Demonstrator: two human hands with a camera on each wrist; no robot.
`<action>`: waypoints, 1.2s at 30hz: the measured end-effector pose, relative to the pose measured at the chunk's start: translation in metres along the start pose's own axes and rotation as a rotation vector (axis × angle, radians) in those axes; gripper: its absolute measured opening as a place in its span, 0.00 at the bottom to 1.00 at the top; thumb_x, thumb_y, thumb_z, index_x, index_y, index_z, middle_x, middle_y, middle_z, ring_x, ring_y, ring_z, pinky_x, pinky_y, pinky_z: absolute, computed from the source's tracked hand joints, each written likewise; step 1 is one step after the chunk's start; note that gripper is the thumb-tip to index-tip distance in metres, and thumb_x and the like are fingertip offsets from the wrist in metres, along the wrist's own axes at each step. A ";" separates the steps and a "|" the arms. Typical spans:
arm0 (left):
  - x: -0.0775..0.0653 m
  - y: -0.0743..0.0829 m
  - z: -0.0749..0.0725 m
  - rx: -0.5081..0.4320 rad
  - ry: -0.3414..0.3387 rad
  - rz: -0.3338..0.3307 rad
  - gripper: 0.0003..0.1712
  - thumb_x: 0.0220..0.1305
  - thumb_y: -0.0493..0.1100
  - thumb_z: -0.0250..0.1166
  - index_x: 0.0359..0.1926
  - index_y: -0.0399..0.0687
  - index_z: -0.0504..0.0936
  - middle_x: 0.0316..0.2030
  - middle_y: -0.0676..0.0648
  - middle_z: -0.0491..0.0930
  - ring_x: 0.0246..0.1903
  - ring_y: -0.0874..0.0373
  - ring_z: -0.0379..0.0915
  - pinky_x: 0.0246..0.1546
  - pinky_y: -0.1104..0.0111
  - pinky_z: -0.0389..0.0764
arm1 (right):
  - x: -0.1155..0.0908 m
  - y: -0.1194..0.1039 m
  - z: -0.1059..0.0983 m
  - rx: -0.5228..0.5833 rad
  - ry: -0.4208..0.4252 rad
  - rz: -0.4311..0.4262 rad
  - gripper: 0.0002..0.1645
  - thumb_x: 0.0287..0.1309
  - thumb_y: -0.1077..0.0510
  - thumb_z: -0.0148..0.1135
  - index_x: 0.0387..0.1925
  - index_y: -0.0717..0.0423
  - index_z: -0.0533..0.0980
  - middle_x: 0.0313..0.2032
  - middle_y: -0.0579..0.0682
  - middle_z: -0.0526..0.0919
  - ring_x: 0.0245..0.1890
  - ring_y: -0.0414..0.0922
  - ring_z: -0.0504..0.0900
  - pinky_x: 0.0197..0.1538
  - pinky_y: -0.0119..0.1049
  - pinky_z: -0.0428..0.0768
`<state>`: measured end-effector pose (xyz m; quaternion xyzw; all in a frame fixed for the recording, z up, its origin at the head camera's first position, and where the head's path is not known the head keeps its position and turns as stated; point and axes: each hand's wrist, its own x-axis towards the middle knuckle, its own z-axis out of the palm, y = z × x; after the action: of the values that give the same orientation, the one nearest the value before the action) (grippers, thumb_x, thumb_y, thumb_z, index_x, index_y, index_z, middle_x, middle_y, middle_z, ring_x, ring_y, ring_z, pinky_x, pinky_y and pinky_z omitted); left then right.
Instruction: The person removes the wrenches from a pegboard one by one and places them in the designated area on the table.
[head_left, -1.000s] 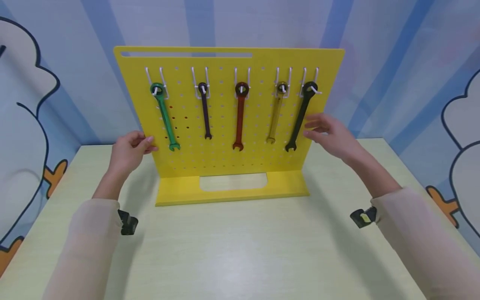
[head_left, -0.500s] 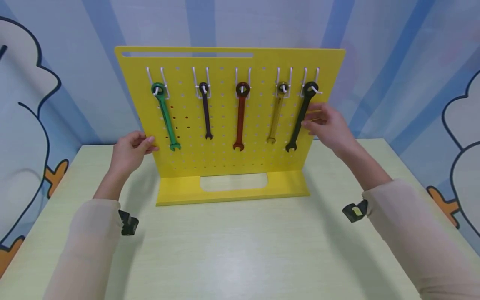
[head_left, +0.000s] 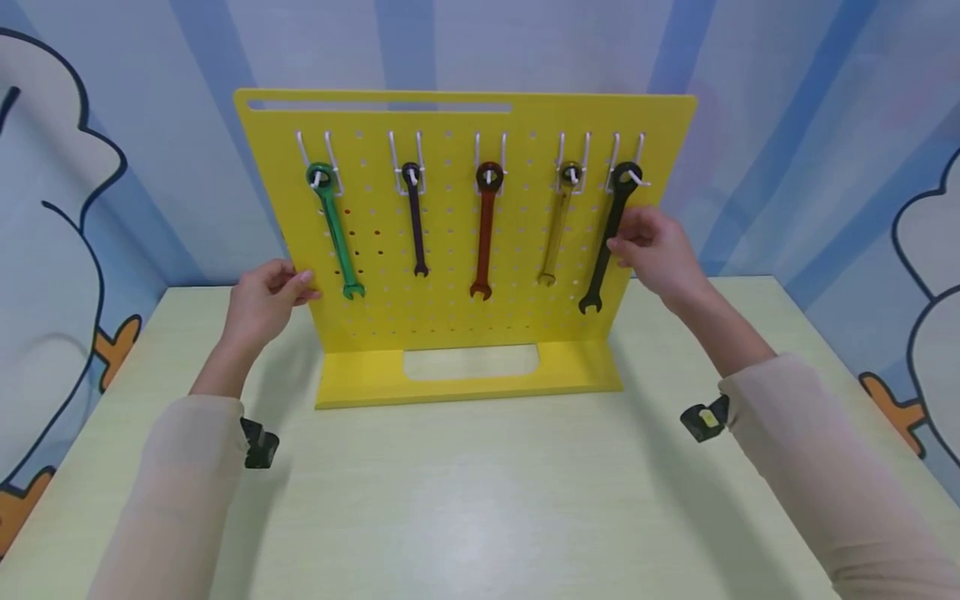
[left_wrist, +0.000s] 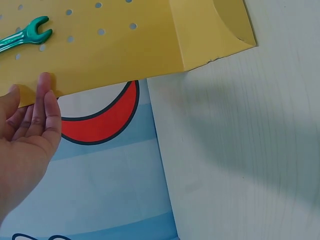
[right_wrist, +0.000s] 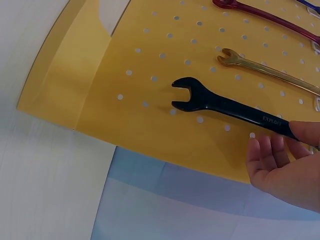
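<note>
Right hand [head_left: 654, 252] pinching that slick black wrench [right_wrist: 235, 108], ring end looped over a white wire hook [head_left: 640, 179], 3 o'clock on the holey yellow board [head_left: 570, 112]; left hand [head_left: 261, 307] gripping the board's edge near 9.

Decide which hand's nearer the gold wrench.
Right. The right hand pinches the black wrench beside the gold wrench; the left hand is at the left edge of the pegboard.

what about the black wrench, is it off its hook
No, the black wrench hangs with its ring end around a white hook.
</note>
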<state>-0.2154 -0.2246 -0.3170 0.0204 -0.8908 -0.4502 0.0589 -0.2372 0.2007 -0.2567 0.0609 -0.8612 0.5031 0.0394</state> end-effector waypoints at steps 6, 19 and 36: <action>0.000 0.001 0.000 0.002 0.000 0.000 0.24 0.67 0.52 0.49 0.48 0.34 0.71 0.42 0.38 0.77 0.36 0.63 0.79 0.46 0.65 0.77 | 0.001 0.002 -0.001 -0.004 0.014 -0.002 0.07 0.63 0.66 0.51 0.40 0.69 0.68 0.35 0.53 0.73 0.30 0.38 0.76 0.37 0.32 0.78; 0.001 0.001 0.000 0.019 -0.011 -0.010 0.25 0.68 0.53 0.48 0.49 0.34 0.71 0.44 0.37 0.77 0.40 0.56 0.78 0.46 0.62 0.76 | -0.007 -0.005 -0.001 0.010 0.019 0.016 0.08 0.63 0.65 0.51 0.41 0.68 0.69 0.33 0.52 0.76 0.29 0.40 0.77 0.35 0.29 0.78; 0.002 0.002 0.001 0.023 -0.005 -0.014 0.24 0.68 0.53 0.48 0.48 0.33 0.70 0.44 0.36 0.77 0.42 0.51 0.78 0.48 0.59 0.75 | -0.022 -0.012 -0.010 -0.023 0.008 0.006 0.08 0.62 0.65 0.53 0.40 0.67 0.69 0.31 0.48 0.78 0.29 0.43 0.80 0.34 0.28 0.79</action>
<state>-0.2170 -0.2234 -0.3160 0.0261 -0.8958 -0.4405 0.0531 -0.2134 0.2053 -0.2441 0.0558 -0.8669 0.4936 0.0421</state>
